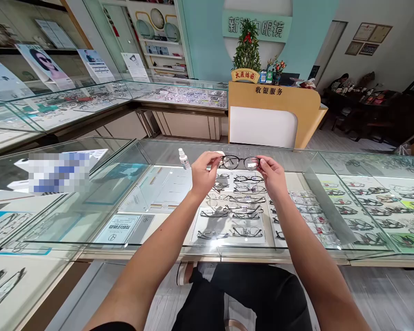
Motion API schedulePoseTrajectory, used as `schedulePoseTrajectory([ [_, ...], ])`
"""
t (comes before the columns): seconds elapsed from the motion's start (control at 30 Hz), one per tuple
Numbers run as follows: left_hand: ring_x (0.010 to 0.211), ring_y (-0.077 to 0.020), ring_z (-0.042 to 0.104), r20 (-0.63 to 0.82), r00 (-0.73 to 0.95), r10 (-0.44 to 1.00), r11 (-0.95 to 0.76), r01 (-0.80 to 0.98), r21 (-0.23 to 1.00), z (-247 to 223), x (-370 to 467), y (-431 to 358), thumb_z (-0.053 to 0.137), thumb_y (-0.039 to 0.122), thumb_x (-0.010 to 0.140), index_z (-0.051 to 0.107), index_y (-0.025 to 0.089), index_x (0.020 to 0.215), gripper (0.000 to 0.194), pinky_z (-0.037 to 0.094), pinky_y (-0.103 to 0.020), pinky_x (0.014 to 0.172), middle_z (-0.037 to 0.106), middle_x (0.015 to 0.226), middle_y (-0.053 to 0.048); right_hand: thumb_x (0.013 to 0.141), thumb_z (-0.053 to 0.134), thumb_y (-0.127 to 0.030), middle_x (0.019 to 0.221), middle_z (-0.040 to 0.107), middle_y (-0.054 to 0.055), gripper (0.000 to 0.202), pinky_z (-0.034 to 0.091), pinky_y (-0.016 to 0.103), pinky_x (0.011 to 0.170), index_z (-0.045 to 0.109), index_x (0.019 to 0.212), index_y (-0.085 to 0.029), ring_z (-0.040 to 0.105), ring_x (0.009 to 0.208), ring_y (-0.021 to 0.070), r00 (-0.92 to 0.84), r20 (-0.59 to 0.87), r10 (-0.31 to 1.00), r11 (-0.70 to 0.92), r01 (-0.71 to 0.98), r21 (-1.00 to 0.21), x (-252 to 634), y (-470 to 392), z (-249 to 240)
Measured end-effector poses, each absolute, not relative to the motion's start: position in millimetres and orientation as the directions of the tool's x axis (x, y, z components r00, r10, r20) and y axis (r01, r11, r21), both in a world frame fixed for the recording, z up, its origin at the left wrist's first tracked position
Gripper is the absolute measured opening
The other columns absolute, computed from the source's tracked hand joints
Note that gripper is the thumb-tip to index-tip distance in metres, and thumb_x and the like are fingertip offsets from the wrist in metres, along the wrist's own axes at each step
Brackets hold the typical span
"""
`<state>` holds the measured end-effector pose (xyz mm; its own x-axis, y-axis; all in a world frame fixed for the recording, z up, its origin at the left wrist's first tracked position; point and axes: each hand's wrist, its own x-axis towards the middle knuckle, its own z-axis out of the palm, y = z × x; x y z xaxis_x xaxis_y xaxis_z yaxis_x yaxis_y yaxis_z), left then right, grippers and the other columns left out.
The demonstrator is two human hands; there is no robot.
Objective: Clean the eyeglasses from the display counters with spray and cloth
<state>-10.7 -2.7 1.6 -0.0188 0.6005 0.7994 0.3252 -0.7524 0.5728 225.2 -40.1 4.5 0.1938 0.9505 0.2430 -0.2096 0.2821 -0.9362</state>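
Black-framed eyeglasses (240, 161) are held up level in front of me, above the glass display counter (165, 158). My left hand (207, 171) pinches their left end, and my right hand (272, 174) grips the right end between thumb and fingers. Through the lenses the counter shows. A small white spray bottle (184, 158) stands on the glass just left of my left hand. Something white, partly hidden, lies behind my left fingers. Under the glass, below both hands, several pairs of glasses (247, 231) rest in rows on a white tray.
Folded cards (58, 172) lie on the counter at left. Further display cases (179, 94) run along the back and left. Beyond stands a wooden cashier desk (276, 92) with a plant (247, 48). A person (341, 82) is at a dark table at far right.
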Motion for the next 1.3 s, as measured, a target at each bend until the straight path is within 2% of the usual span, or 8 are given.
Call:
schedulePoseTrajectory([
  [0.27,0.091,-0.0187,0.075,0.602,-0.105,0.791,-0.601,0.048,0.798,1,-5,2,0.074,0.041,0.092,0.076,0.019,0.1,0.023,0.062,-0.034,0.085,0.076,0.101,-0.008,0.08,0.08,-0.057,0.111,0.083,0.007,0.04,0.057,0.038,0.094,0.076,0.105,-0.025,0.074,0.105,0.0223,0.2,0.205,0.958,0.245,-0.202,-0.948,223,-40,6],
  [0.43,0.092,-0.0228,0.078,0.475,-0.083,0.876,-0.482,-0.179,0.858,4,-6,8,0.082,0.047,0.083,0.071,0.018,0.095,0.033,0.066,-0.037,0.078,0.075,0.099,-0.007,0.076,0.081,-0.049,0.1,0.083,0.004,0.031,0.052,0.032,0.085,0.077,0.096,-0.025,0.074,0.102,0.0214,0.133,0.063,0.989,0.093,-0.236,-0.967,223,-37,0],
  [0.53,0.093,-0.0235,0.079,0.439,-0.062,0.896,-0.443,-0.172,0.88,5,-8,9,0.084,0.049,0.08,0.07,0.018,0.093,0.036,0.066,-0.036,0.075,0.075,0.099,-0.008,0.075,0.079,-0.041,0.101,0.083,0.003,0.023,0.05,0.031,0.084,0.078,0.092,-0.025,0.073,0.1,0.0208,0.088,-0.004,0.996,0.012,-0.182,-0.983,226,-36,0],
  [0.63,0.086,-0.0224,0.078,0.423,-0.001,0.906,-0.419,-0.125,0.899,7,-9,9,0.084,0.049,0.08,0.071,0.017,0.09,0.036,0.066,-0.035,0.072,0.075,0.098,-0.009,0.076,0.076,-0.035,0.111,0.082,0.002,0.019,0.05,0.032,0.089,0.08,0.092,-0.026,0.071,0.107,0.0214,0.034,0.014,0.999,0.017,-0.072,-0.997,229,-40,5],
  [0.77,0.078,-0.0223,0.078,0.371,0.126,0.92,-0.358,-0.115,0.927,8,-6,4,0.086,0.05,0.079,0.073,0.016,0.088,0.037,0.065,-0.035,0.068,0.074,0.088,-0.007,0.084,0.075,-0.049,0.117,0.082,0.004,0.028,0.05,0.034,0.093,0.083,0.099,-0.027,0.071,0.109,0.0214,-0.166,-0.004,0.986,-0.004,0.002,-1.0,227,-46,11],
  [0.9,0.078,-0.0222,0.077,0.347,0.186,0.919,-0.328,-0.124,0.936,8,-3,-1,0.087,0.048,0.077,0.075,0.017,0.088,0.035,0.065,-0.035,0.068,0.075,0.089,-0.008,0.083,0.079,-0.055,0.107,0.083,0.004,0.034,0.052,0.033,0.087,0.084,0.098,-0.025,0.071,0.101,0.0214,-0.375,-0.033,0.926,-0.013,0.055,-0.998,218,-50,10],
  [1.17,0.079,-0.0221,0.077,0.314,0.264,0.912,-0.278,-0.164,0.946,12,-6,-1,0.09,0.049,0.075,0.075,0.017,0.088,0.037,0.063,-0.034,0.071,0.075,0.085,-0.006,0.073,0.09,-0.055,0.097,0.083,0.01,0.042,0.053,0.029,0.071,0.084,0.091,-0.018,0.072,0.085,0.0197,-0.474,-0.113,0.873,-0.183,-0.104,-0.978,215,-53,13],
  [1.3,0.081,-0.021,0.077,0.247,0.333,0.91,-0.173,-0.237,0.956,11,-7,-1,0.094,0.048,0.07,0.076,0.018,0.085,0.038,0.062,-0.034,0.073,0.073,0.082,-0.005,0.069,0.094,-0.051,0.093,0.082,0.009,0.041,0.05,0.027,0.065,0.083,0.089,-0.017,0.068,0.074,0.0162,-0.533,-0.138,0.835,-0.242,-0.129,-0.962,216,-53,12],
])
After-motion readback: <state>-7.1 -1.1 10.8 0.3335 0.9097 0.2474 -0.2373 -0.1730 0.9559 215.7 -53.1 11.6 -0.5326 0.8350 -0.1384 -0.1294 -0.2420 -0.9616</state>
